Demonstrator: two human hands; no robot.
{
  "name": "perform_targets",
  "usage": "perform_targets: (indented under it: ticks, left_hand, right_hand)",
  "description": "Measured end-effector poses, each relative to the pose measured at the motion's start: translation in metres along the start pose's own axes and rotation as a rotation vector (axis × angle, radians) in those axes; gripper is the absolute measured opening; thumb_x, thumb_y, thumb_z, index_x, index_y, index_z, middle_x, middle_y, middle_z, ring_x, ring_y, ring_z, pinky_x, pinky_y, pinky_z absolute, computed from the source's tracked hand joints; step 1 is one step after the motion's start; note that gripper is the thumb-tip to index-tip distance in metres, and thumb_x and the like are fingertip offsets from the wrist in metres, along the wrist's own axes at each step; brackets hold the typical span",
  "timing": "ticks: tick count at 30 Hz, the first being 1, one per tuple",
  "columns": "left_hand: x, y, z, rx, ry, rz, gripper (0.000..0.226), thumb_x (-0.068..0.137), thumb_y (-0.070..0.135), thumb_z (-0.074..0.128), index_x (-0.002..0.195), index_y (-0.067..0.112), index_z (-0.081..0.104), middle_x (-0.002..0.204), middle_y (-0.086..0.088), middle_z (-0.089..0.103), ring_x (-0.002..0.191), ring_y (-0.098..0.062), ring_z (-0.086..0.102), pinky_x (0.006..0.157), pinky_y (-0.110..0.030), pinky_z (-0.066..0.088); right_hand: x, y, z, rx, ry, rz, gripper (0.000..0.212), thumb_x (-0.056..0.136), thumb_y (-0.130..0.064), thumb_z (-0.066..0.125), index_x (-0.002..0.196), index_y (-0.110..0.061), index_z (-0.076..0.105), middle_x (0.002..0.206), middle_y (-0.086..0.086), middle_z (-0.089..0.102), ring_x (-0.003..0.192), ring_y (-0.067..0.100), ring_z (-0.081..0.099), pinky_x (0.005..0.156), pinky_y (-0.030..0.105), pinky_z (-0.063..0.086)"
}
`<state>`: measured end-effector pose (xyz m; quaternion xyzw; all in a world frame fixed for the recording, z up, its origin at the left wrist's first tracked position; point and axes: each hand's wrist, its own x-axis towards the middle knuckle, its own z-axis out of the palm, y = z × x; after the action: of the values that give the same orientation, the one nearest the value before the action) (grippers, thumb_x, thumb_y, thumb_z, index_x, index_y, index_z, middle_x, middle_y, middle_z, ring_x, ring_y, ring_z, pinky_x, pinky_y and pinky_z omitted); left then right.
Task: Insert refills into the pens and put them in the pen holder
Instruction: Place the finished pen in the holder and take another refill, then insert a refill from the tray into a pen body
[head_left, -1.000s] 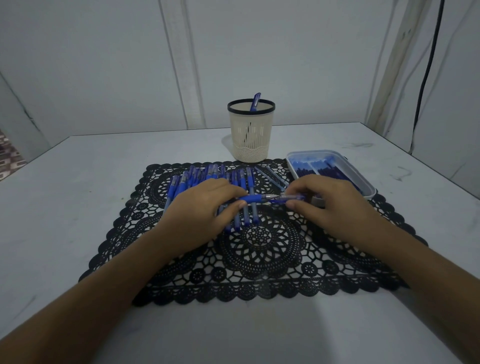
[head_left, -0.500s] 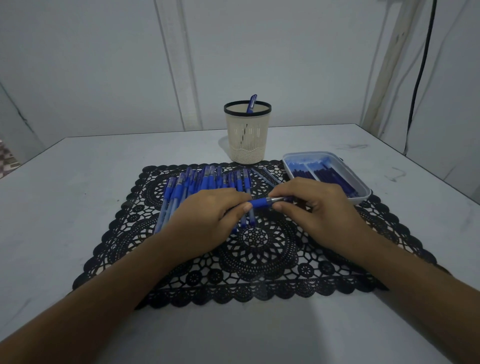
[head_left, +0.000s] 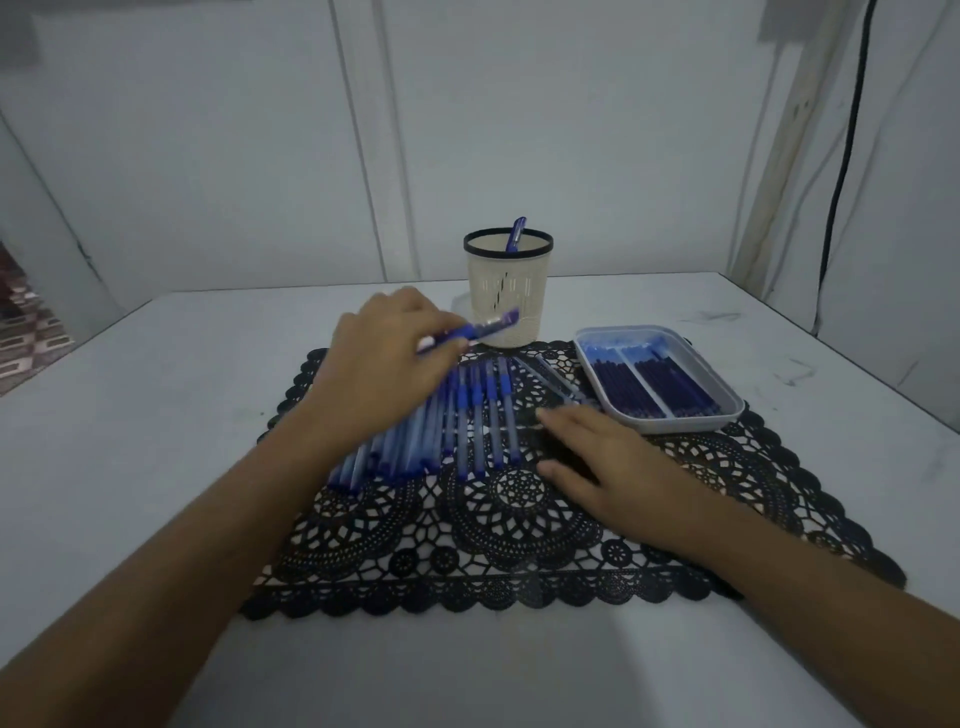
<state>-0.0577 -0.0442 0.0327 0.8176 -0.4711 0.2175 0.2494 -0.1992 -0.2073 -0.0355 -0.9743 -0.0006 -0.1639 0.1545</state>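
Note:
My left hand grips a blue pen and holds it raised above the mat, its far end close to the front of the cream pen holder. One blue pen stands inside that holder. Several blue pens lie in a row on the black lace mat. My right hand is low over the mat, right of the row, fingers relaxed and holding nothing. A plastic tray with several dark blue refills sits to the right.
The mat lies on a white table whose back edge meets a white wall. A black cable runs down the wall at the right. A few loose refills lie between the pen row and the tray.
Both hands held one pen over the mat before. Now my left hand has carried it up and back toward the holder, and my right hand has let go and dropped toward the mat.

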Motion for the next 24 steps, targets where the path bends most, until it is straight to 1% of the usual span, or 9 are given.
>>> perform_targets:
  ticks: [2, 4, 7, 10, 14, 17, 20, 22, 24]
  left_hand:
    - [0.024, -0.002, -0.013, -0.180, 0.095, -0.141, 0.020, 0.088, 0.028, 0.058, 0.106, 0.025, 0.067, 0.089, 0.007, 0.058, 0.074, -0.005, 0.049, 0.069, -0.022, 0.040]
    - [0.055, -0.003, -0.022, -0.335, 0.170, -0.249, 0.016, 0.087, 0.025, 0.060, 0.102, 0.025, 0.067, 0.086, 0.007, 0.062, 0.070, 0.002, 0.051, 0.069, -0.015, 0.040]
    - [0.101, -0.005, -0.027, -0.551, 0.275, -0.341, 0.013, 0.085, 0.020, 0.064, 0.098, 0.019, 0.066, 0.086, 0.004, 0.063, 0.074, -0.003, 0.056, 0.076, -0.019, 0.045]
    - [0.136, -0.007, -0.020, -0.620, 0.338, -0.376, 0.013, 0.085, 0.019, 0.063, 0.096, 0.014, 0.067, 0.082, 0.005, 0.062, 0.067, -0.001, 0.052, 0.066, -0.016, 0.044]
    - [0.156, -0.009, 0.012, -0.520, 0.292, -0.398, 0.016, 0.085, 0.020, 0.062, 0.098, 0.012, 0.068, 0.087, 0.002, 0.063, 0.079, -0.010, 0.055, 0.067, -0.019, 0.042]
    - [0.152, -0.015, 0.040, -0.320, 0.106, -0.400, 0.018, 0.085, 0.020, 0.060, 0.098, 0.012, 0.070, 0.088, 0.000, 0.065, 0.082, -0.015, 0.057, 0.074, -0.023, 0.044]
    - [0.144, -0.022, 0.057, -0.163, -0.066, -0.393, 0.021, 0.085, 0.023, 0.057, 0.096, 0.015, 0.072, 0.097, -0.005, 0.069, 0.090, -0.023, 0.062, 0.083, -0.036, 0.051]
    - [0.140, -0.023, 0.057, -0.151, -0.084, -0.370, 0.025, 0.087, 0.029, 0.054, 0.100, 0.017, 0.072, 0.104, -0.004, 0.068, 0.094, -0.024, 0.061, 0.087, -0.039, 0.049]
    - [0.135, -0.023, 0.049, -0.181, -0.025, -0.315, 0.029, 0.090, 0.031, 0.051, 0.109, 0.017, 0.068, 0.112, -0.003, 0.065, 0.102, -0.021, 0.058, 0.092, -0.035, 0.045]
  right_hand:
    - [0.000, 0.000, 0.003, -0.041, -0.057, -0.003, 0.052, 0.096, -0.039, 0.036, 0.143, -0.018, 0.030, 0.149, -0.005, 0.028, 0.133, 0.006, 0.024, 0.097, 0.003, 0.002]
    - [0.001, 0.000, 0.004, -0.044, -0.072, -0.004, 0.049, 0.098, -0.037, 0.033, 0.143, -0.018, 0.030, 0.151, -0.005, 0.024, 0.136, 0.006, 0.020, 0.093, 0.001, -0.002]
    - [0.002, 0.003, 0.005, -0.053, -0.077, -0.010, 0.048, 0.098, -0.037, 0.032, 0.143, -0.019, 0.030, 0.152, -0.007, 0.023, 0.136, 0.005, 0.019, 0.093, 0.000, -0.004]
    - [0.002, 0.005, 0.007, -0.047, -0.070, -0.014, 0.048, 0.098, -0.038, 0.031, 0.143, -0.022, 0.029, 0.152, -0.010, 0.022, 0.136, 0.003, 0.018, 0.090, -0.005, -0.009]
    - [0.002, 0.007, 0.006, -0.026, -0.064, -0.025, 0.048, 0.098, -0.038, 0.032, 0.143, -0.022, 0.030, 0.151, -0.010, 0.023, 0.136, 0.001, 0.017, 0.084, -0.009, -0.013]
    - [0.001, 0.009, 0.006, 0.001, -0.062, -0.031, 0.048, 0.098, -0.039, 0.032, 0.143, -0.023, 0.030, 0.151, -0.010, 0.023, 0.136, 0.001, 0.018, 0.086, -0.009, -0.011]
    - [0.001, 0.009, 0.005, 0.020, -0.064, -0.027, 0.048, 0.098, -0.039, 0.032, 0.143, -0.024, 0.029, 0.151, -0.011, 0.022, 0.136, 0.001, 0.017, 0.096, 0.000, -0.003]
    - [0.002, 0.009, 0.004, 0.020, -0.064, -0.026, 0.047, 0.098, -0.039, 0.033, 0.143, -0.024, 0.030, 0.151, -0.012, 0.022, 0.136, 0.000, 0.017, 0.096, 0.001, -0.002]
    - [0.002, 0.009, 0.004, 0.017, -0.067, -0.026, 0.047, 0.098, -0.038, 0.033, 0.143, -0.024, 0.030, 0.151, -0.012, 0.023, 0.135, 0.000, 0.018, 0.092, -0.004, -0.005]
